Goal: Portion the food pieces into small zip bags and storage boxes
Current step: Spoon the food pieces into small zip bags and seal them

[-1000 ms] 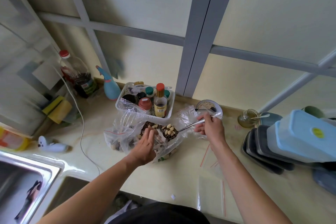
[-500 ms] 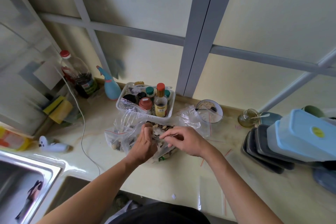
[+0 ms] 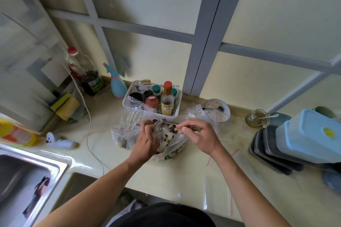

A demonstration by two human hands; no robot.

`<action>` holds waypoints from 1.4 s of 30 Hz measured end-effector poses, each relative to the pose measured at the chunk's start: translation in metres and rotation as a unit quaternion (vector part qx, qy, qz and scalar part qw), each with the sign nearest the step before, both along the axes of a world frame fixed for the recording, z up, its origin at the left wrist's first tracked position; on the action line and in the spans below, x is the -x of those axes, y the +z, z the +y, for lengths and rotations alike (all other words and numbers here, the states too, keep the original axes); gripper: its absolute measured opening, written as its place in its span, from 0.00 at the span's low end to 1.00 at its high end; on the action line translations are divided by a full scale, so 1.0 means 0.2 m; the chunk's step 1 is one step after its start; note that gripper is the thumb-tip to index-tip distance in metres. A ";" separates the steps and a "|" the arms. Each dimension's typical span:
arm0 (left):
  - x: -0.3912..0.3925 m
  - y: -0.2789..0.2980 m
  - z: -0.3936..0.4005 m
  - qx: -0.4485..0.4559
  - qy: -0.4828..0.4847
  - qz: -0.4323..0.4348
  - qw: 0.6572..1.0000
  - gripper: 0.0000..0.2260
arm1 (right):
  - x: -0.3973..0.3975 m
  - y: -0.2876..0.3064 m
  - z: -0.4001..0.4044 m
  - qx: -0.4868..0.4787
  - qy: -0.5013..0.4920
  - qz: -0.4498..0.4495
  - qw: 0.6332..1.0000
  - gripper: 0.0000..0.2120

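A clear bag of mixed nuts and dark food pieces (image 3: 170,145) lies on the counter in front of me. My left hand (image 3: 147,141) grips the bag's crumpled left side and holds its mouth up. My right hand (image 3: 200,135) hovers at the bag's opening, fingers pinching a thin spoon handle (image 3: 188,127) that points into the bag; the spoon's bowl is hidden among pale nuts (image 3: 171,127). A small filled zip bag (image 3: 122,135) lies just left of it. Flat unfilled zip bags (image 3: 217,194) lie near the front edge. Stacked storage boxes (image 3: 304,134) stand at the right.
A white basket of condiment bottles (image 3: 129,101) stands right behind the bag. Behind my right hand is a bowl (image 3: 218,111), and a glass jar (image 3: 257,118) stands further right. A spray bottle (image 3: 118,86) and oil bottle (image 3: 84,73) stand back left. The sink (image 3: 22,180) is at lower left, with a white cable (image 3: 90,134) across the counter.
My right hand carried the spoon of nuts from beside the bowl leftwards to the bag's mouth. The left hand closed tighter on the bag's plastic.
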State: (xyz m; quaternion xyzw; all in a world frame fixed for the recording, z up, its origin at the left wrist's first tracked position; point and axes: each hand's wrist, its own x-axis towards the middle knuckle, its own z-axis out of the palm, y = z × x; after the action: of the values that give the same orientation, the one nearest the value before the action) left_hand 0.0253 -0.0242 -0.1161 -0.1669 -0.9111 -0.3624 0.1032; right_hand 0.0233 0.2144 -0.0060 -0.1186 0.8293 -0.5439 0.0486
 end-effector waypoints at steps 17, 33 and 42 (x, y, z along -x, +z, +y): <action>-0.04 0.03 -0.05 0.001 -0.002 -0.119 0.993 0.15 | 0.00 -0.03 -0.06 -0.031 -0.218 0.054 0.974 0.12; -0.01 0.05 -0.11 0.076 -0.072 -0.287 0.952 0.20 | 0.11 -0.27 -0.20 -0.151 -0.220 -0.122 0.956 0.16; 0.02 0.04 -0.11 0.111 -0.025 -0.358 0.927 0.35 | 0.12 -0.18 -0.21 -0.291 -0.285 -0.040 0.912 0.19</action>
State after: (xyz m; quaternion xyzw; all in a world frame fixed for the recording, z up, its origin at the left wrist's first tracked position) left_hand 0.0217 -0.0459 -0.1088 -0.0595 -0.9173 -0.2973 -0.2583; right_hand -0.0016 0.1733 -0.0415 0.1642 0.9469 -0.2730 -0.0435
